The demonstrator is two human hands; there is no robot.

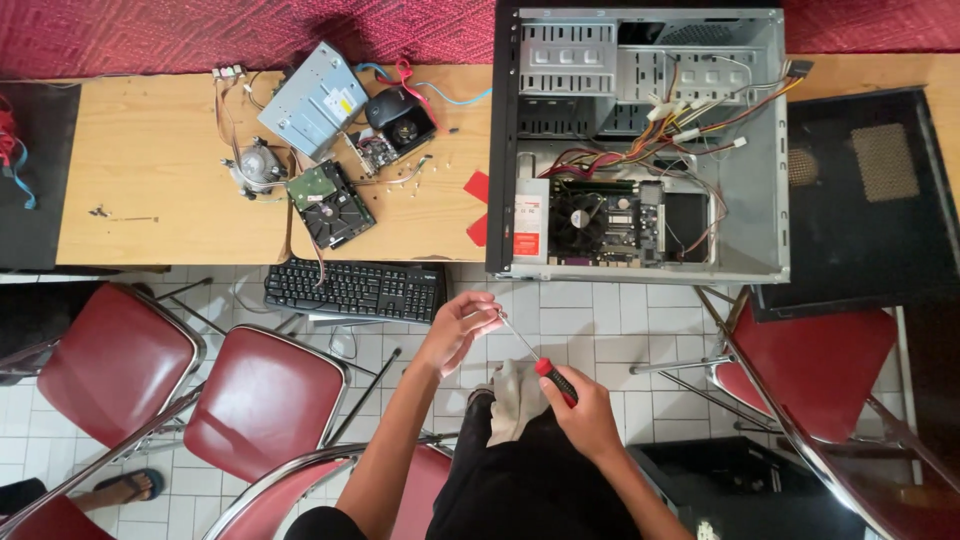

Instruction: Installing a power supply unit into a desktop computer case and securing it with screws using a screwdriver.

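Seen from above, a seated person holds a screwdriver (540, 365) over their lap, just below a wooden table (150, 170). The right hand (585, 415), at about 5 o'clock from the picture's centre, is wrapped firmly around the red and black handle. The thin metal shaft runs up toward 10 o'clock to the left hand (458, 330), whose fingertips are pinched narrowly around the tip. A pale cloth (515, 400) lies on the lap between the forearms.

At 1 o'clock from the hands, an open computer case (640, 140) lies on its side on the table, showing a round black fan (578, 220), a green circuit board and bundles of coloured wires. At 11 o'clock from the hands, a black keyboard (352, 290) rests at the table's near edge. Beyond it, loose parts cluster together: a hard drive (332, 205) with its board facing up, a silver drive box (315, 100), a small black cooler (400, 122) and a round metal part (258, 165). A black side panel (860, 200) sits at 3 o'clock from the case. Red padded chairs (262, 400) stand on the white tiled floor at 8 o'clock and 4 o'clock from the hands.
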